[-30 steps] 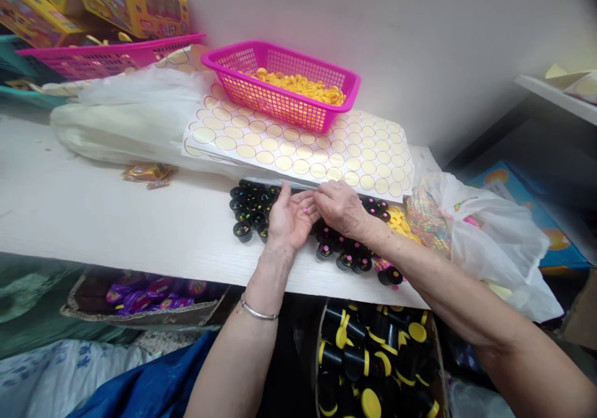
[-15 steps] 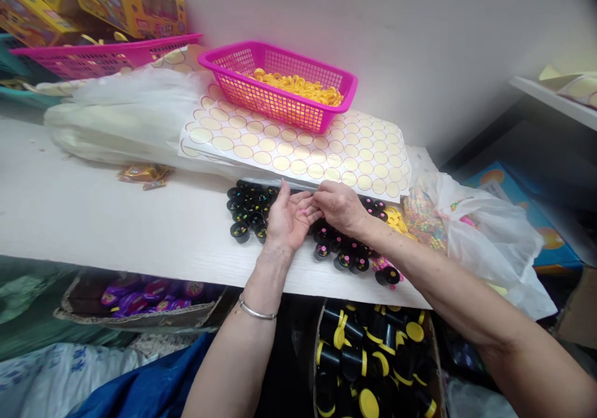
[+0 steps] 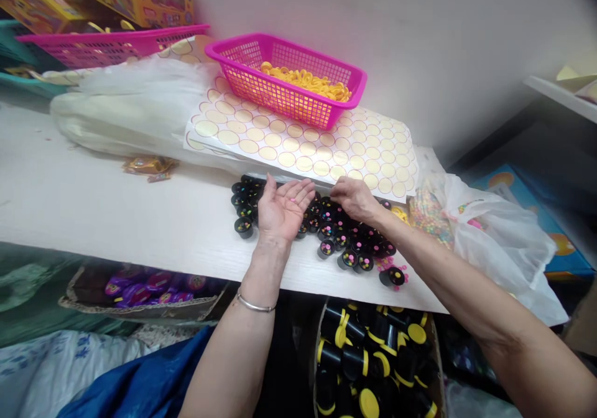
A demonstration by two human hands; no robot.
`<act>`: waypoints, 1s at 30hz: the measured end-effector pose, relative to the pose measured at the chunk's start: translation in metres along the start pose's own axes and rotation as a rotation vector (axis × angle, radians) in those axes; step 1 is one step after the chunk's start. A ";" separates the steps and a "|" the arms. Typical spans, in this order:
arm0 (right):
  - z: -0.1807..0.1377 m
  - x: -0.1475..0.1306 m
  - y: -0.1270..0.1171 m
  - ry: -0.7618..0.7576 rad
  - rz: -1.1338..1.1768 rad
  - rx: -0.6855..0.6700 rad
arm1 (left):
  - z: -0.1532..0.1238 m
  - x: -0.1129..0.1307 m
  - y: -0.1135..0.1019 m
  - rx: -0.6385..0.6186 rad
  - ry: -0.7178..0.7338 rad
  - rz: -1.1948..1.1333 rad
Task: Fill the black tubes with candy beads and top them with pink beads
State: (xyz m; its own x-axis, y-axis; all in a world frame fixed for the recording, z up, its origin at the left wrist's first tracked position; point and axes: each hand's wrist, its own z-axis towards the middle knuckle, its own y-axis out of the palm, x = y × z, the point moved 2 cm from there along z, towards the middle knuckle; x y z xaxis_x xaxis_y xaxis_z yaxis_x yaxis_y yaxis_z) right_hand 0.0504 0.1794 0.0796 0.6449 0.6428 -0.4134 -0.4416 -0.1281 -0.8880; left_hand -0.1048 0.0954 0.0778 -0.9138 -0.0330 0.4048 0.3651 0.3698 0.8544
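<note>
My left hand (image 3: pixel 282 209) is palm up with its fingers stretched out, and a small pink bead (image 3: pixel 293 200) lies on it. It hovers over rows of small black cups (image 3: pixel 327 230) that hold tiny coloured beads, many with a pink one on top. To its right, my right hand (image 3: pixel 354 199) is held over the back cups, fingertips pinched together. Whatever is between those fingertips is hidden. Loose pink beads (image 3: pixel 386 262) are scattered beside a cup with a yellow piece (image 3: pixel 392 276) near the table's front edge.
Behind the cups, a pink basket (image 3: pixel 284 91) of yellow rings stands on sheets of round stickers (image 3: pixel 305 166). Plastic bags (image 3: pixel 125 110) lie left; a bag of coloured beads (image 3: pixel 431 216) sits right. Below the edge is a box of black containers with yellow lids (image 3: pixel 368 402).
My hands have moved apart: the right one has left the left palm and gone right over the cups. The left has shifted slightly left. The view has shifted a little.
</note>
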 end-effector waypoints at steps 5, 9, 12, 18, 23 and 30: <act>0.001 -0.008 0.007 0.036 -0.217 -0.135 | 0.000 -0.002 0.000 0.002 -0.007 0.028; 0.004 -0.015 0.007 0.043 -0.326 -0.198 | -0.001 -0.002 0.001 0.015 -0.008 0.035; 0.005 -0.019 0.006 0.036 -0.370 -0.237 | -0.001 -0.002 0.000 0.019 -0.013 0.035; 0.006 -0.021 0.004 0.035 -0.392 -0.267 | 0.000 -0.003 0.001 -0.002 -0.022 0.068; -0.002 -0.029 -0.005 0.032 -0.235 -0.090 | -0.001 -0.006 0.003 -0.033 -0.052 0.051; -0.006 -0.065 -0.002 -0.254 -0.051 0.064 | -0.004 -0.012 0.008 -0.134 -0.086 -0.007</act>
State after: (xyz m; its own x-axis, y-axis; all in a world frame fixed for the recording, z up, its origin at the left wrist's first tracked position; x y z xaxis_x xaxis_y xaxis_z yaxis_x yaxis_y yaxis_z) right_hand 0.0129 0.1333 0.1071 0.4935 0.8173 -0.2975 -0.4560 -0.0481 -0.8887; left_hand -0.0901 0.0954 0.0812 -0.9260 0.0465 0.3746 0.3742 0.2427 0.8950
